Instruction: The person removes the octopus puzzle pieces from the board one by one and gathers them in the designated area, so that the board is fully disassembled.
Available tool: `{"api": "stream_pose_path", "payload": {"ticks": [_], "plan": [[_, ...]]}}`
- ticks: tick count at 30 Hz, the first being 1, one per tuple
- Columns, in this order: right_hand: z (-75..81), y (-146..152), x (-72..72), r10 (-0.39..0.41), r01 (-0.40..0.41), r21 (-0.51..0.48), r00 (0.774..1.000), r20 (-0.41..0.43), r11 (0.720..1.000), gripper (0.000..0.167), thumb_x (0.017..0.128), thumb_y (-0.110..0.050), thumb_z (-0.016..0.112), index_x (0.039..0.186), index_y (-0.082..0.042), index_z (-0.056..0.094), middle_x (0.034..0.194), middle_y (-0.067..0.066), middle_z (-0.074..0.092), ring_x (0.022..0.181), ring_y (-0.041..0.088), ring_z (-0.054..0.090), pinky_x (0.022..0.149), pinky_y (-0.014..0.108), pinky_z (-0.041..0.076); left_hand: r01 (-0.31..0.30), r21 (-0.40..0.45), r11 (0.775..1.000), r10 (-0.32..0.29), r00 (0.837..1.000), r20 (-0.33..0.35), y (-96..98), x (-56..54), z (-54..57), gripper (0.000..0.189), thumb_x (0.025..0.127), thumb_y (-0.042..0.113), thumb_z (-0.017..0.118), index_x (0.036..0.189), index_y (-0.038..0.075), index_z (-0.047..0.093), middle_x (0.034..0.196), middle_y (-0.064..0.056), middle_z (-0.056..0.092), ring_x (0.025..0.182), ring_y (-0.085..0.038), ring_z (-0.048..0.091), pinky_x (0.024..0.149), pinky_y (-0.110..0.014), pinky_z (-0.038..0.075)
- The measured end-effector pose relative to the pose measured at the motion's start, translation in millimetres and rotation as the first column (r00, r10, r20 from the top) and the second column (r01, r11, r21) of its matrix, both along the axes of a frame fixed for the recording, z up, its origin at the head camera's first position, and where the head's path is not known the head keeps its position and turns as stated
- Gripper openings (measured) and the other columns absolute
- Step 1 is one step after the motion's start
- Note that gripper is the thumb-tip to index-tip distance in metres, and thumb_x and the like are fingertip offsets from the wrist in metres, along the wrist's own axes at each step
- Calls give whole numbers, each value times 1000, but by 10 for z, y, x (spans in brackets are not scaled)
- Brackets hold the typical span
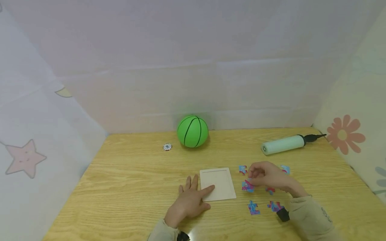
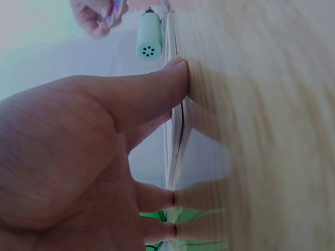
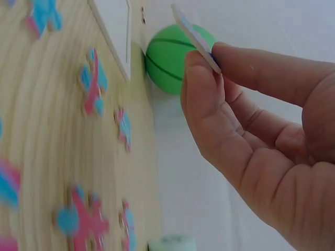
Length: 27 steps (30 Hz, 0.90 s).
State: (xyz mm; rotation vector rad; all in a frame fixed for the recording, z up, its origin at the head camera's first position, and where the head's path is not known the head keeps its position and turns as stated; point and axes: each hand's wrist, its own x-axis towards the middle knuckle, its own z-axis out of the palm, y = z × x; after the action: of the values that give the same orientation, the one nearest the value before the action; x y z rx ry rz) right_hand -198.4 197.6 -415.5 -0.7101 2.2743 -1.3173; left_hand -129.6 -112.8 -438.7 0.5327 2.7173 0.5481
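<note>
My right hand (image 1: 266, 174) pinches a jigsaw piece (image 3: 193, 36) between thumb and fingertips, held up off the table in the right wrist view. Flat below and around this hand lie several pink and blue jigsaw pieces (image 1: 254, 207). A pale square puzzle tray (image 1: 218, 184) with a raised rim lies to the left of them. Spread at the tray's left side, my left hand (image 1: 190, 202) has its fingers straight. One finger reaches over the tray, while the thumb (image 2: 157, 89) is down at its near edge.
Behind the tray sits a green ball (image 1: 193, 131), with a poker chip (image 1: 167, 147) to its left. A pale green hand pump (image 1: 284, 144) with a black nozzle lies at the back right. Printed cloth walls (image 1: 193, 90) border the wooden table (image 1: 129, 187).
</note>
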Motion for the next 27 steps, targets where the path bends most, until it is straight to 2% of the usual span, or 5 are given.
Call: {"api": "stream_pose_path", "payload": {"ticks": [10, 13, 19, 22, 27], "plan": [[20, 743, 129, 5, -6, 12, 999, 33, 1000, 15, 93, -9, 62, 99, 4, 60, 91, 10, 65, 76, 13, 62, 61, 33, 53, 6, 9, 1000, -6, 1000, -8, -33, -2, -17, 58, 88, 37, 67, 142, 32, 47, 152, -32, 16, 137, -55, 11, 98, -75, 19], [-30, 947, 165, 63, -64, 6, 993, 104, 998, 11, 92, -3, 60, 98, 6, 60, 96, 12, 66, 79, 9, 62, 63, 31, 53, 8, 19, 1000, -8, 1000, -16, -41, -5, -35, 58, 88, 37, 67, 142, 31, 48, 152, -33, 17, 137, -55, 12, 98, -75, 20], [-171, 1135, 180, 211, -203, -55, 951, 227, 978, 8, 90, 1, 58, 91, 8, 60, 78, -4, 64, 63, -1, 49, 51, 23, 43, 7, 22, 1000, -7, 1000, -18, -42, -16, -49, 58, 88, 37, 67, 142, 32, 47, 152, -33, 16, 137, -55, 11, 98, -75, 19], [-225, 1144, 181, 214, -209, -46, 957, 194, 977, 3, 87, 5, 59, 88, 6, 61, 75, -7, 61, 62, -2, 48, 50, 22, 42, 9, 11, 1000, -8, 1000, -18, -34, -19, -51, 58, 88, 38, 67, 142, 33, 47, 152, -32, 16, 138, -55, 11, 98, -75, 19], [-230, 1128, 208, 138, -148, 69, 983, 124, 987, 3, 87, 1, 62, 84, 0, 64, 75, -4, 63, 63, 0, 51, 53, 23, 44, 9, 1, 1000, -9, 1000, 1, -19, -18, -42, 59, 88, 39, 66, 143, 34, 46, 153, -31, 15, 138, -54, 11, 99, -74, 20]]}}
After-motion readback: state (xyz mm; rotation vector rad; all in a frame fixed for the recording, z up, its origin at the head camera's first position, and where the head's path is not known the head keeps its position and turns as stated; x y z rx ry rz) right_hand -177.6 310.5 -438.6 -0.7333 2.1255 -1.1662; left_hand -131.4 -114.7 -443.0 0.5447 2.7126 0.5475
